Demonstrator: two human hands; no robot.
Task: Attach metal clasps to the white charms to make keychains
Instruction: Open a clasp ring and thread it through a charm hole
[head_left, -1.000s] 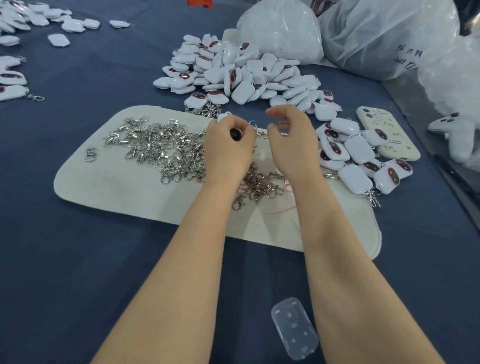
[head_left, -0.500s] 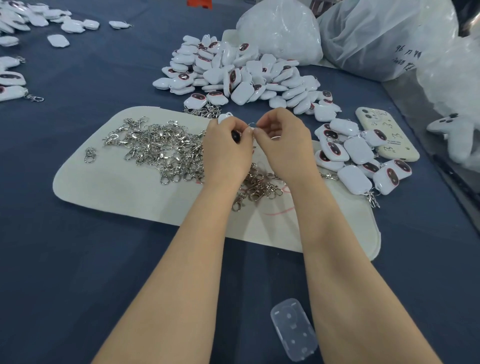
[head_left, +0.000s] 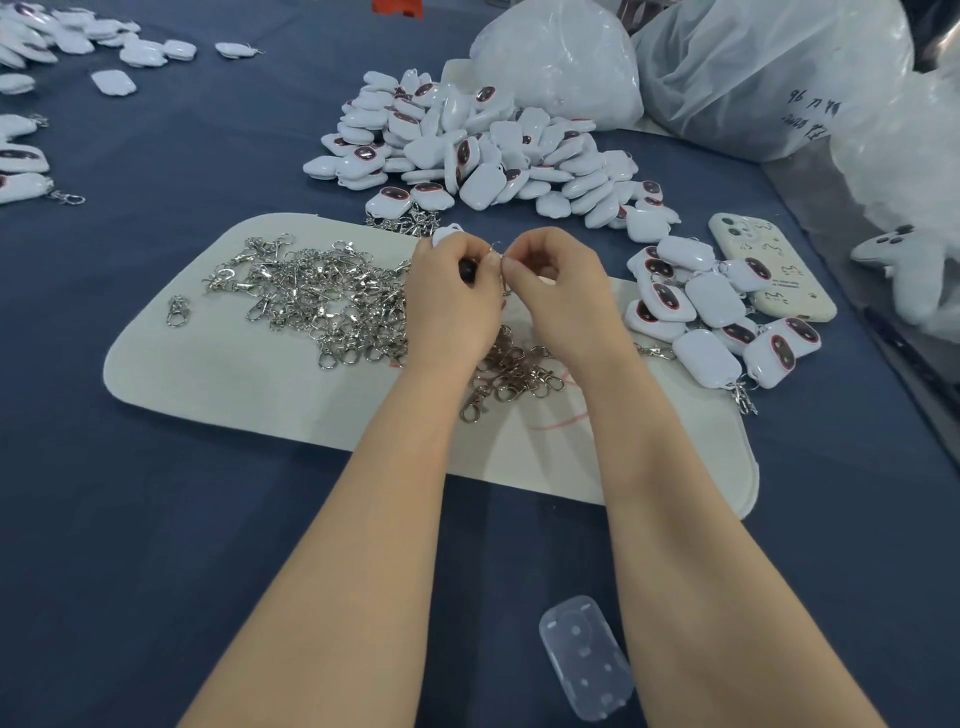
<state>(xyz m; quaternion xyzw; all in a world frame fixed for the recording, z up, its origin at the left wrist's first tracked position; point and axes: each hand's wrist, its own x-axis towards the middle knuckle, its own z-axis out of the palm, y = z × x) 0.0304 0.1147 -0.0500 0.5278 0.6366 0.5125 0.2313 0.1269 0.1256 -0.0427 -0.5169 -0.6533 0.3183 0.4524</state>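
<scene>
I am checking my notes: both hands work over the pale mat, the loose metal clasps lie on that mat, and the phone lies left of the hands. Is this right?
One error: the head view shows the phone right of the left hand and right hand, not left. The rest stands.

Handwritten dark figures are seen on the clear plastic bag (head_left: 810, 111); only "96" can be made out. Small print on the phone case (head_left: 779, 283) cannot be read.

A small assembly workshop: heaped white charms (head_left: 483, 150), loose metal clasps (head_left: 322, 296) and bulk plastic bags (head_left: 769, 73) cover a blue-clothed table (head_left: 156, 519).
</scene>
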